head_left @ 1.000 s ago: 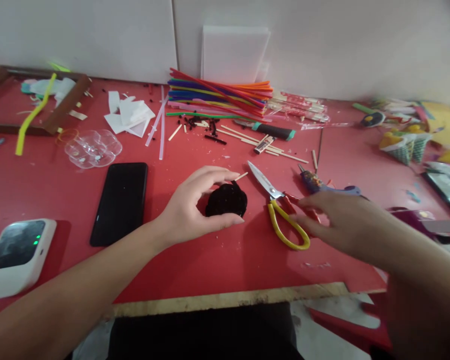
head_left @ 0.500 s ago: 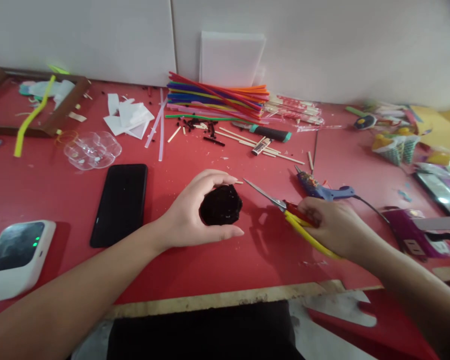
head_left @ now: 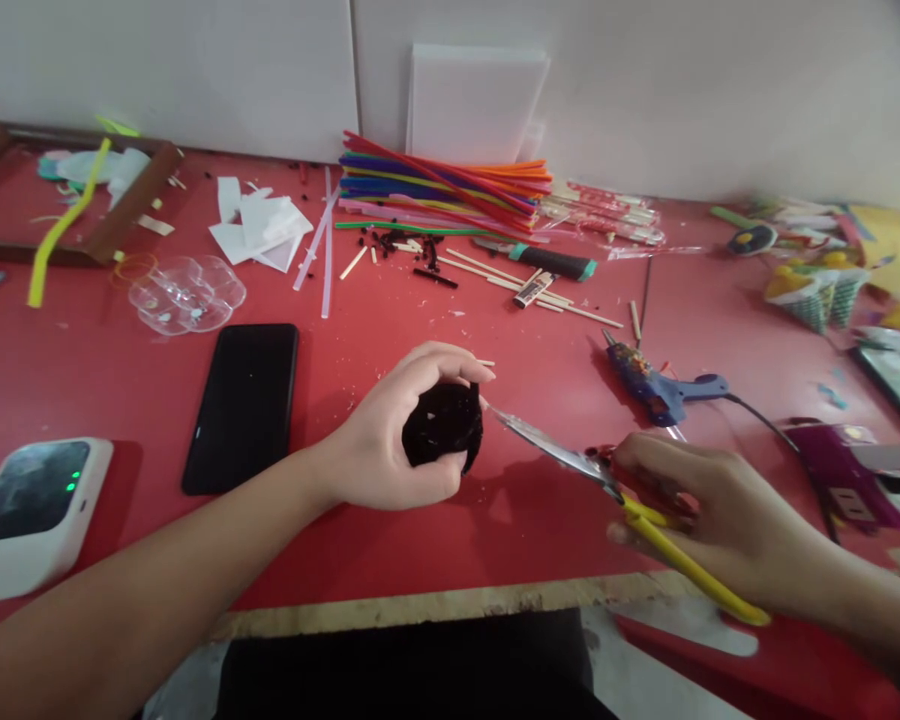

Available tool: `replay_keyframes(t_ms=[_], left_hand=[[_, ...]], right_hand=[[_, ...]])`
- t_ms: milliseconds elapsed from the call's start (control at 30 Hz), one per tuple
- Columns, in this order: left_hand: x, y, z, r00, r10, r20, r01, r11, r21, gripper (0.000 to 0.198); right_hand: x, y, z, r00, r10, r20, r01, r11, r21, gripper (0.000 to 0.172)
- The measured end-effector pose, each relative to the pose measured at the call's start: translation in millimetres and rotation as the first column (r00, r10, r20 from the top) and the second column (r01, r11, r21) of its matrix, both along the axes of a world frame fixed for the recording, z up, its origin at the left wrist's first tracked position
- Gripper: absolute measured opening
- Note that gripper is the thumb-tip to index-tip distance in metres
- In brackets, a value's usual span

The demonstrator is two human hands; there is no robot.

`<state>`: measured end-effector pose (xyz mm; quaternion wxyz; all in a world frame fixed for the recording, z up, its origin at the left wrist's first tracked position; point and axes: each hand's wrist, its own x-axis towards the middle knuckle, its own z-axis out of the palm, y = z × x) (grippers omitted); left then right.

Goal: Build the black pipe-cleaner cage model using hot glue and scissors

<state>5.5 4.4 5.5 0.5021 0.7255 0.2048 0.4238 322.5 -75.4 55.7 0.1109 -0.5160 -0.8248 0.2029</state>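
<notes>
A round, dark, fuzzy-edged object [head_left: 441,425] sits in the grip of my left hand [head_left: 390,440], fingers over its top and thumb along its lower side. In my right hand [head_left: 690,490] is a pair of scissors [head_left: 559,452] with yellow and red handles. Their blades look nearly together, and the tips point left, close to the dark object's right edge. Both hands are over the red table [head_left: 390,560], near its front edge.
A black phone [head_left: 241,408] and a white device [head_left: 39,515] lie left. Behind are coloured pipe cleaners [head_left: 442,190], wooden sticks [head_left: 495,270], a cutter [head_left: 551,262] and a clear tray [head_left: 187,295]. A glue gun [head_left: 660,385] and purple power strip [head_left: 840,480] are right.
My right hand has moved right and toward the table's front with the scissors. My left fingers have shifted on the dark object, and the thumb is drawn in. The view has shifted slightly.
</notes>
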Motion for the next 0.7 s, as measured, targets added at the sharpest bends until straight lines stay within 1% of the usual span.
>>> replay_keyframes(t_ms=[133,333,533,700], left_hand=[[0.8,-0.8,-1.3,1.0,-0.03,0.008,0.029,0.998,0.051,0.068],[1.1,0.9,-4.3,0.999,-0.041,0.012,0.039,0.99,0.132,0.07],[-1.0,1.0,-3.6,0.998,-0.024,-0.054,0.036,0.971,0.236,0.071],[-1.0,1.0,-3.4,0.998,-0.014,-0.065,0.03,0.966,0.259,0.069]], right_hand=[[-4.6,-2.1,-1.3,1.0,0.028,-0.003,-0.028,0.999,0.036,0.041],[-1.6,-7.6,-8.7,1.0,0.006,0.031,-0.01,0.991,0.135,0.038],[0.8,-6.3,-8.9,1.0,0.01,0.021,-0.013,0.991,0.133,0.038],[-3.3,-3.5,-7.2,1.0,0.026,0.003,-0.027,0.985,0.173,0.037]])
